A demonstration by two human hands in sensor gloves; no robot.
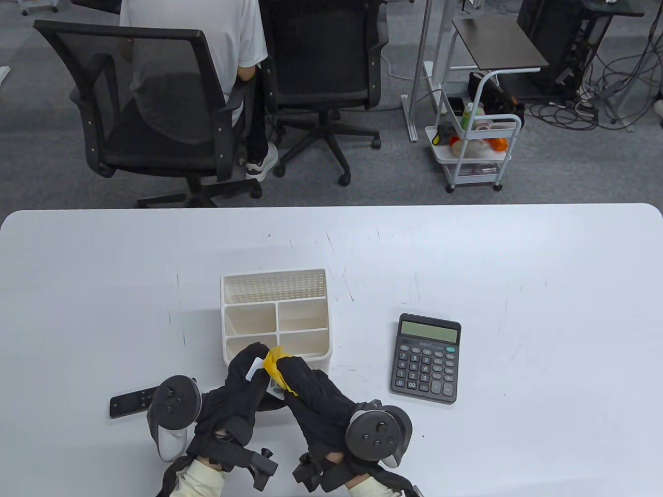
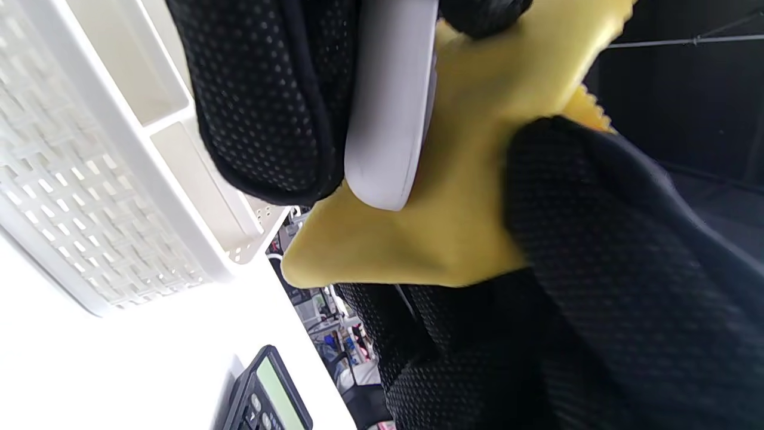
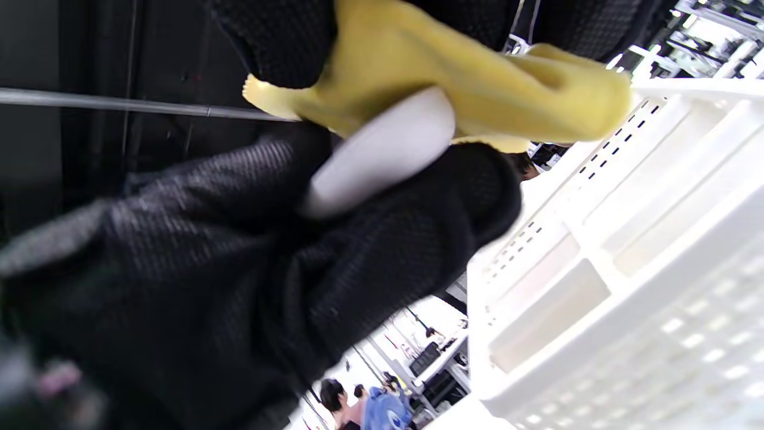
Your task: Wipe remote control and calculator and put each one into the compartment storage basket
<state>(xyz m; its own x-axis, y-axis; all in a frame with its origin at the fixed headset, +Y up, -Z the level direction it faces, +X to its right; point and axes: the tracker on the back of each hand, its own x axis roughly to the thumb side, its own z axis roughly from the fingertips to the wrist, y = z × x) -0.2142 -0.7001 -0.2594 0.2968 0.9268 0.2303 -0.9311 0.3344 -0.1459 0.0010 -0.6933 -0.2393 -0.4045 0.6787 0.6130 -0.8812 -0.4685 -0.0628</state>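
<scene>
My left hand (image 1: 252,365) grips a white remote control (image 1: 257,369) just in front of the white compartment basket (image 1: 224,321). My right hand (image 1: 286,370) pinches a yellow cloth (image 1: 273,361) against that remote. In the left wrist view the remote (image 2: 388,107) lies between my gloved fingers (image 2: 268,95) and the cloth (image 2: 465,209). The right wrist view shows the cloth (image 3: 447,77) wrapped over the remote's end (image 3: 382,149), close beside the basket (image 3: 627,251). A black calculator (image 1: 427,357) lies flat to the right of the basket. A black remote control (image 1: 130,401) lies on the table at the left, partly hidden by my left hand's tracker.
The basket's compartments hold nothing that I can see. Beyond the far table edge stand two office chairs, a seated person (image 1: 207,46) facing away, and a small white cart (image 1: 474,150). White tabletop (image 1: 544,290) stretches to the right and left.
</scene>
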